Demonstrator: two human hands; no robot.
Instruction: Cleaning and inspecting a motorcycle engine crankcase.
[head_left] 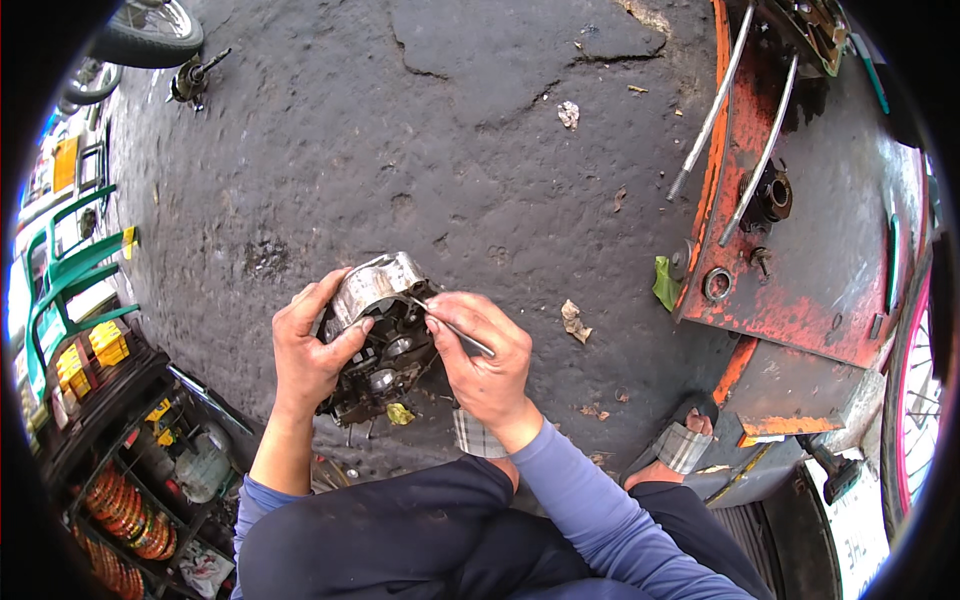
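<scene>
In front of my knees is a metal engine casing (372, 287), silver on its outer wall, with dark, greasy parts inside. My left hand (312, 345) grips it from the left, thumb over the near rim and fingers round the outer wall. From the right, my right hand (480, 345) pinches a thin metal rod-like tool (462, 335). The tool's tip meets the casing's upper right edge; its exact kind cannot be made out. Part of the casing's right side is hidden behind my right hand.
An orange-red metal bench (800, 310) at the right carries a metal ring (717, 284), a dark hub part (773, 194) and metal bars (765, 150). A green plastic chair (75, 270) and a loaded shelf (130, 450) stand at left. A wheel (150, 35) is at the far left.
</scene>
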